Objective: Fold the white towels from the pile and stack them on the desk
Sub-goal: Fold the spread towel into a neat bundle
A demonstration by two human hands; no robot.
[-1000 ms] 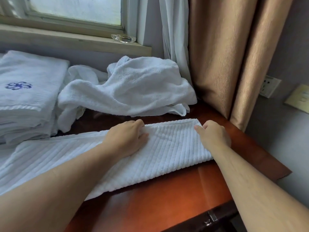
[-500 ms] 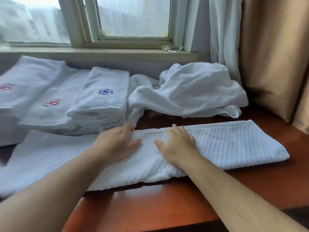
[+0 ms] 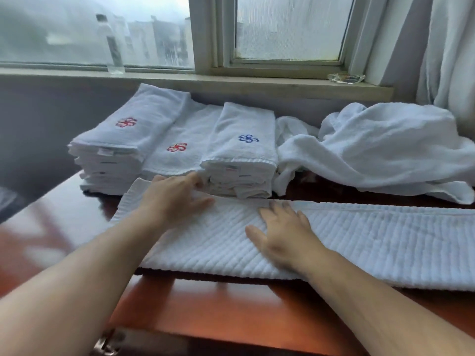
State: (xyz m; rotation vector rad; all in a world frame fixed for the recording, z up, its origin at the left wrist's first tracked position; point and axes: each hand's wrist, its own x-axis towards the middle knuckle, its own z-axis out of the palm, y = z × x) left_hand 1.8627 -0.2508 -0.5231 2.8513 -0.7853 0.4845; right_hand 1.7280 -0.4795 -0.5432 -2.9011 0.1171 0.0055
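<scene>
Ribbed white towel [image 3: 334, 240] stretched in a long strip across the near desk [image 3: 218, 309], flattened for folding under left hand [image 3: 174, 201] and right hand [image 3: 285, 237], both spread palm-down, folded stacks [image 3: 239, 150] far left, unfolded pile [image 3: 380, 147] far right.

- A glossy reddish-brown wooden surface [image 3: 205, 312] fills the near scene.
- A pale window sill [image 3: 231, 84] runs along the far wall, under a frosted window [image 3: 290, 27].
- A clear bottle [image 3: 111, 44] stands far left on the sill, a glass ashtray [image 3: 345, 78] far right.
- A white curtain [image 3: 449, 47] hangs at right.
- Soft grey daylight.
</scene>
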